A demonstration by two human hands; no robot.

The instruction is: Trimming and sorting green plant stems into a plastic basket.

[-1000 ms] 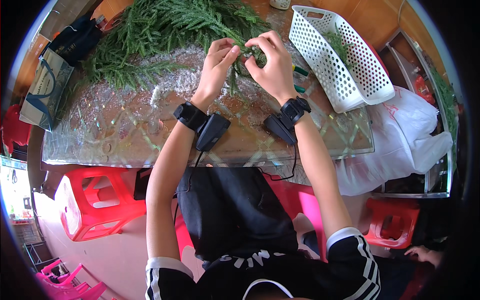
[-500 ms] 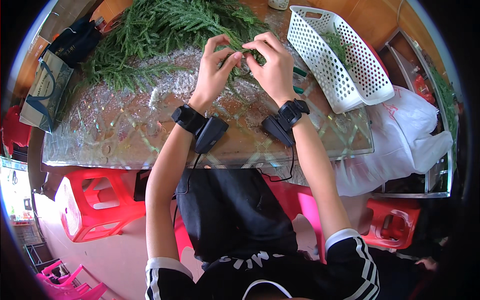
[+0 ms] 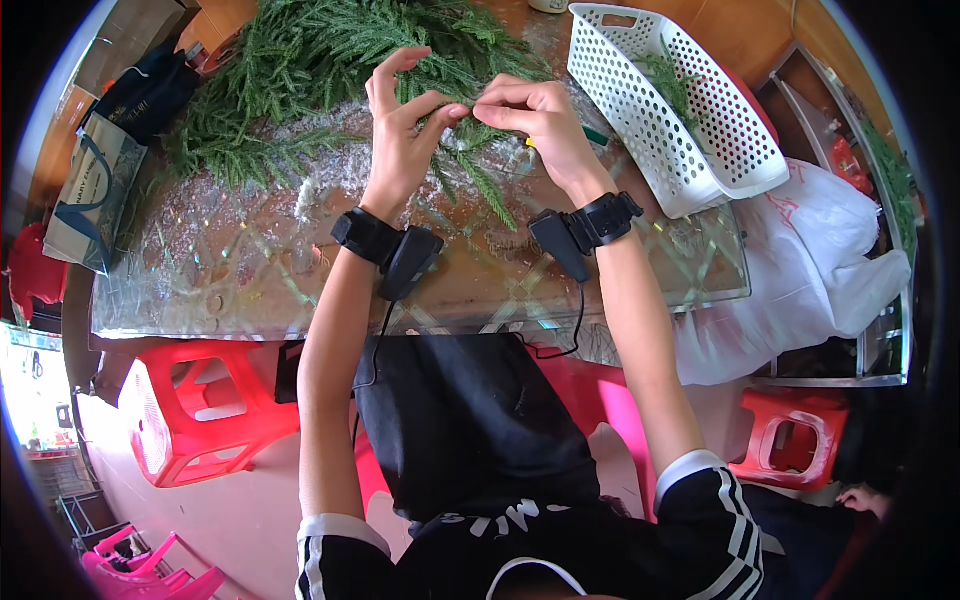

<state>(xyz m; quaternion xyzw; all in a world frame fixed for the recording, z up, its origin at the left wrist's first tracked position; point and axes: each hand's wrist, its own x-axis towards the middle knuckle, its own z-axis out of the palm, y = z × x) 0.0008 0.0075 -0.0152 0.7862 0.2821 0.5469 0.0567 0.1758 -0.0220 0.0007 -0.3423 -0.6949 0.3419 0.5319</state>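
Note:
My left hand (image 3: 405, 130) and my right hand (image 3: 545, 125) meet above the table, the thumb and forefinger of each pinched together. What lies between the fingertips is too small to make out. The other fingers of my left hand stretch up and away from the pinch. Just below the fingertips, a green pine-like sprig (image 3: 484, 188) points toward me; whether it is attached to what I pinch, I cannot tell. Behind both hands spreads a big heap of green needled branches (image 3: 330, 60). A green handle (image 3: 596, 136) shows beside my right hand, the rest of that tool hidden.
White crumbs (image 3: 310, 195) are scattered over the glass-topped table (image 3: 250, 290). At the right stands a white perforated basket (image 3: 640, 120) holding some greenery, with a white plastic bag (image 3: 790, 280) near it. A paper bag (image 3: 95, 190) is on the left. Red stools (image 3: 205, 410) stand below.
My left hand has shifted slightly left and raised its outer fingers. My right hand has tilted, its fingertips still meeting the left's. The sprig below the hands shows more fully.

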